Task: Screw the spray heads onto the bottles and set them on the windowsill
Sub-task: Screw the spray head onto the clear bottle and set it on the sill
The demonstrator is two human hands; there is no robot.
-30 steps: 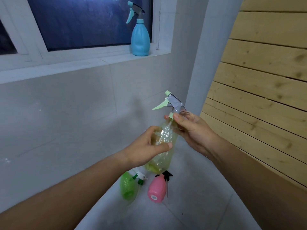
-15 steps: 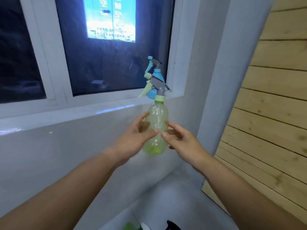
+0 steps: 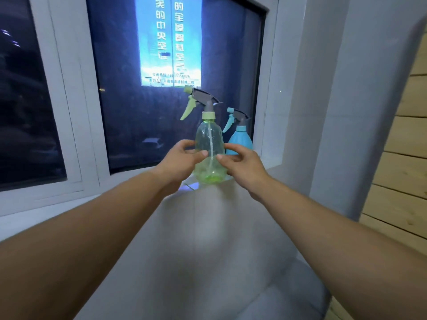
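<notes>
Setting green bottle [image 3: 209,148] (head on), pinched between left hand [image 3: 179,161] and right hand [image 3: 242,166] fingertips, onto windowsill [image 3: 265,169] beside blue bottle [image 3: 241,140].

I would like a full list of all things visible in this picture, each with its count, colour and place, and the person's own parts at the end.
clear green spray bottle: 1, pale green body with grey and light green spray head, held at the windowsill edge, in front of and left of the blue one
blue spray bottle: 1, blue body with grey and blue spray head, standing on the windowsill by the right frame
windowsill: 1, white, under the window
window: 1, dark glass in white frames, with a lit blue sign beyond it
wood panel wall: 1, light wood, far right
left hand: 1, gripping the green bottle's left side
right hand: 1, fingers on the green bottle's right side
</notes>
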